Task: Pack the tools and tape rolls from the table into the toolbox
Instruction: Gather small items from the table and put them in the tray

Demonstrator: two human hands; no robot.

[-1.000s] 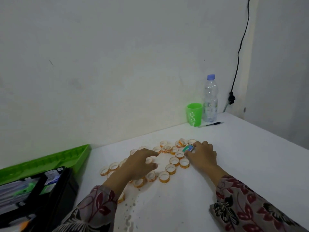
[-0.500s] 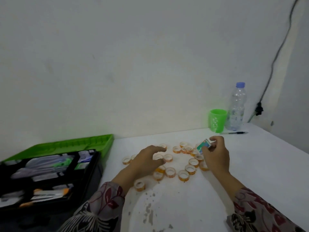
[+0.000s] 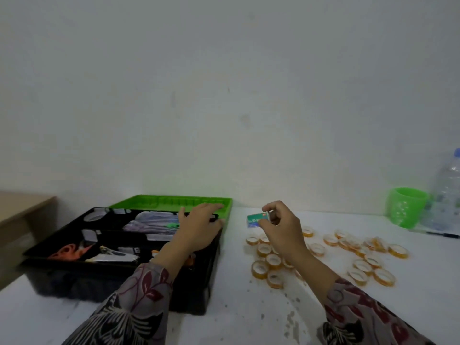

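An open black toolbox (image 3: 199, 282) with a green lid (image 3: 171, 201) stands on the white table at the left, with scissors and packets in its tray. My left hand (image 3: 199, 229) rests over its right rim with fingers spread and holds nothing. My right hand (image 3: 281, 225) pinches a small green-and-white box (image 3: 256, 218) just above the table, right of the toolbox. Several small orange tape rolls (image 3: 273, 260) lie scattered on the table below and to the right of that hand.
A green plastic cup (image 3: 407, 210) and a clear water bottle (image 3: 448, 195) stand against the wall at the far right, with a black pen (image 3: 443, 235) in front of them. A tan surface (image 3: 22, 207) adjoins the table at the left.
My right hand lifted the small box off the table and carried it left toward the toolbox. My left hand left the tape rolls and moved onto the toolbox rim. The view swung left.
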